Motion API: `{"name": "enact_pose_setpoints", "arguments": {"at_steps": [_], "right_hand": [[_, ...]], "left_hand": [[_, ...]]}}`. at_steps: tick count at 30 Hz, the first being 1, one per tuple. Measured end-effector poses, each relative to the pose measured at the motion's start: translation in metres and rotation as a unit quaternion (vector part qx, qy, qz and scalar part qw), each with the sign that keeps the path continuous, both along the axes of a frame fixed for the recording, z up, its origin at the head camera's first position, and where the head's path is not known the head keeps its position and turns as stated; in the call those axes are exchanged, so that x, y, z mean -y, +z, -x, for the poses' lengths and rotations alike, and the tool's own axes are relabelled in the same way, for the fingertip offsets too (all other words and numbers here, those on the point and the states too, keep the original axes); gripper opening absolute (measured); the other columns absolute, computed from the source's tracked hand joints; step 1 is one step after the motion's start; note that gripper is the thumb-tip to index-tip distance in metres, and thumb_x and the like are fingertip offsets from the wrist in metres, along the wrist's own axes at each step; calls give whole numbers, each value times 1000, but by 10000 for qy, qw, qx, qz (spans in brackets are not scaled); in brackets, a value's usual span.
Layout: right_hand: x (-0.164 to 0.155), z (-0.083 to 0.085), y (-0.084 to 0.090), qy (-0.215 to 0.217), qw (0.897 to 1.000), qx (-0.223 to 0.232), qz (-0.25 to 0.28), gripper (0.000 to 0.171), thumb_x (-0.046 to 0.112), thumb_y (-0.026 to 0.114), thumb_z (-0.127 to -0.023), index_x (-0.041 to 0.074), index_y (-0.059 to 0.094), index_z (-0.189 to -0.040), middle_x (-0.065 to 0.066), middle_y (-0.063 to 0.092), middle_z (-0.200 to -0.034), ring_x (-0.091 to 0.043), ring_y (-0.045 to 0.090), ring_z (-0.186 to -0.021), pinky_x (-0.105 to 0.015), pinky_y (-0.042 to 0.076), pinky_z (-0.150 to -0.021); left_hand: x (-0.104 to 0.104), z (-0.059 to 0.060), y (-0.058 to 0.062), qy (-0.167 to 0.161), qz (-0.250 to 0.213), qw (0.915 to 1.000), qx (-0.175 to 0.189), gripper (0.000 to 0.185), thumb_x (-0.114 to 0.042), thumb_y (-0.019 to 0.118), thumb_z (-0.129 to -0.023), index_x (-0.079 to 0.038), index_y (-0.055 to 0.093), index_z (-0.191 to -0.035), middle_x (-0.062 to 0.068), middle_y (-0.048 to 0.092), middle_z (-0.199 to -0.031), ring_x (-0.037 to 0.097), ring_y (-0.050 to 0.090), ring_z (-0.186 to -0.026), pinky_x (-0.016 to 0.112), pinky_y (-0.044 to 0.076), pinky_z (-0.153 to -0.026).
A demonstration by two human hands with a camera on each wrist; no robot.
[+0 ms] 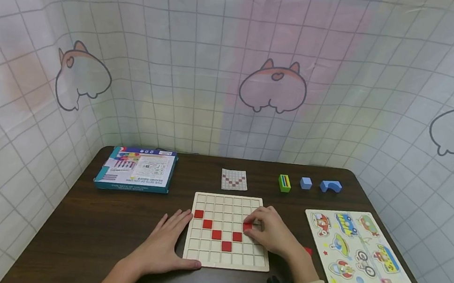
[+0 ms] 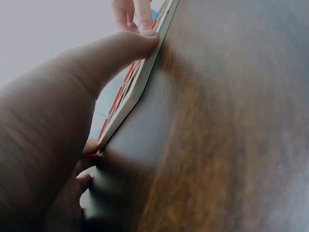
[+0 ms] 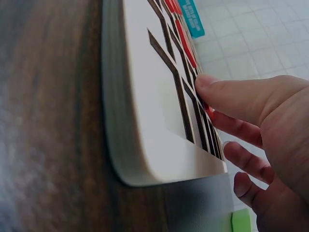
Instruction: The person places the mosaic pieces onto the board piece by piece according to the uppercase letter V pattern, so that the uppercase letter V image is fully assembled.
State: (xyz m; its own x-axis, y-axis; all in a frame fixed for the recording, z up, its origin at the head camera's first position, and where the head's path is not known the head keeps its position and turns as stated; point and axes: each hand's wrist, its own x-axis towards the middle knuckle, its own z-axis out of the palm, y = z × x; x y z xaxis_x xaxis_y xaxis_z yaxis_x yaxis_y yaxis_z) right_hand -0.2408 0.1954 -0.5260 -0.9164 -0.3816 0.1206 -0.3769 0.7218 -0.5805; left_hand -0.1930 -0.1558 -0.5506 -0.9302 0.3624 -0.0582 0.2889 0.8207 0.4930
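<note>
A pale wooden grid board (image 1: 237,269) lies on the dark table, with several red square tiles (image 1: 226,246) set in its cells in a V-like line. At its left side rests my left hand (image 1: 165,242), fingers stretched out along the edge. The left thumb (image 2: 137,46) touches the near edge. Over the right part of the board, my right hand (image 1: 274,232) pinches a red tile (image 1: 247,227) between thumb and forefinger, at a cell. In the right wrist view, that tile (image 3: 208,112) shows only partly behind the thumb; the other fingers are loosely bent.
Behind the board lies a small pattern card (image 1: 234,180). A boxed set (image 1: 136,170) is at back left. A green striped block (image 1: 284,183), blue cube (image 1: 306,183) and blue arch (image 1: 330,186) stand back right. Rightward are a picture puzzle board (image 1: 364,267) and another red piece (image 1: 307,250).
</note>
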Motion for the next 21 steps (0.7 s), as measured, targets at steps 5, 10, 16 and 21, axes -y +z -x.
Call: {"name": "enact_pose_setpoints", "arguments": {"at_steps": [5, 10, 16, 21], "right_hand": [[0, -2, 0, -16, 10000, 51, 18, 17, 22, 89, -96, 26, 85, -113, 11, 75, -121, -15, 52, -116, -46, 53, -102], [0, -3, 0, -41, 10000, 6, -4, 19, 22, 90, -96, 25, 83, -114, 10, 74, -123, -15, 52, -116, -46, 53, -102], [-2, -6, 1, -204, 9998, 63, 32, 20, 25, 89, -97, 26, 82, -116, 10, 73, -124, -17, 53, -115, -43, 53, -98], [-6, -12, 5, -200, 9998, 0, 9, 19, 25, 87, -98, 25, 82, -116, 10, 74, -125, -16, 54, -117, -46, 54, -102]], "left_hand": [[0, 0, 1, 9, -30, 10000, 21, 140, -99, 73, -72, -21, 26, -179, -1, 27, -186, 31, 17, -175, 67, 7, -141], [0, -1, 1, 5, -24, 10000, 10, 140, -99, 72, -72, -21, 25, -179, -1, 27, -186, 31, 17, -175, 66, 7, -141], [1, -1, 2, 4, -24, 10000, 16, 140, -99, 72, -73, -21, 25, -179, -1, 27, -186, 31, 17, -175, 66, 7, -141], [0, -1, 2, -2, -44, 10000, 38, 140, -99, 73, -73, -21, 25, -179, -1, 27, -186, 31, 17, -175, 66, 7, -141]]}}
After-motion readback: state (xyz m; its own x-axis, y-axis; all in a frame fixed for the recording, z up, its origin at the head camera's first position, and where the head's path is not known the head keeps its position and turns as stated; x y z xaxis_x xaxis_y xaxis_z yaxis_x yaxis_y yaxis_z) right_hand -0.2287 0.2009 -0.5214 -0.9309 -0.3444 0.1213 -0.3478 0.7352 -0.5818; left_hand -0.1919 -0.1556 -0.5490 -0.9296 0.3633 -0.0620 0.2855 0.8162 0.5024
